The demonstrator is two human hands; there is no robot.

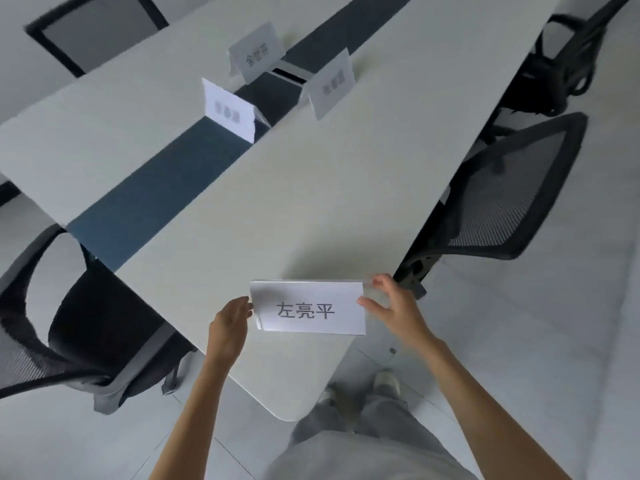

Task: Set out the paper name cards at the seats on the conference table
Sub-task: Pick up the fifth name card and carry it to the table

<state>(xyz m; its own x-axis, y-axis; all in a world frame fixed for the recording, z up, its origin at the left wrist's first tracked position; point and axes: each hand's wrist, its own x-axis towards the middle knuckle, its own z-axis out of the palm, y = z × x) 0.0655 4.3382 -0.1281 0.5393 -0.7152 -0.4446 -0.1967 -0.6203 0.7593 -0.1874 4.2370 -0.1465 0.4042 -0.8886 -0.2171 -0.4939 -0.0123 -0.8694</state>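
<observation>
Three name cards already stand further up the worktop (346, 202), by the dark centre strip (156, 199): a near card (228, 110) on the strip, a far card (256, 51) behind it, and a right-hand card (330, 83) just beside the strip on the white surface. All three are tented upright; their print is too blurred to read. A fourth card (308, 308), printed 左亮平, is held over the near corner of the worktop, so I judge the task more than half done, at least for the seats in view. Whether more cards wait out of sight, cannot tell.

Chairs: a left mesh chair (69, 323) at the near end, a right mesh chair (512, 188) along the long side, another chair (568, 64) further up, and a chair back (93, 29) across the table. This card seems meant for the near end seat or the right-side seat; which one, not clear.

Hands: both arms reach forward from the body. The left hand (228, 323) pinches the card's left edge, fingers curled in at the paper. The right hand (394, 306) holds the right edge, thumb on the front face, index finger at the top corner, other fingers loosely bent. The card faces the wearer, level, folded edge up, low over the surface; whether it touches, cannot tell.
</observation>
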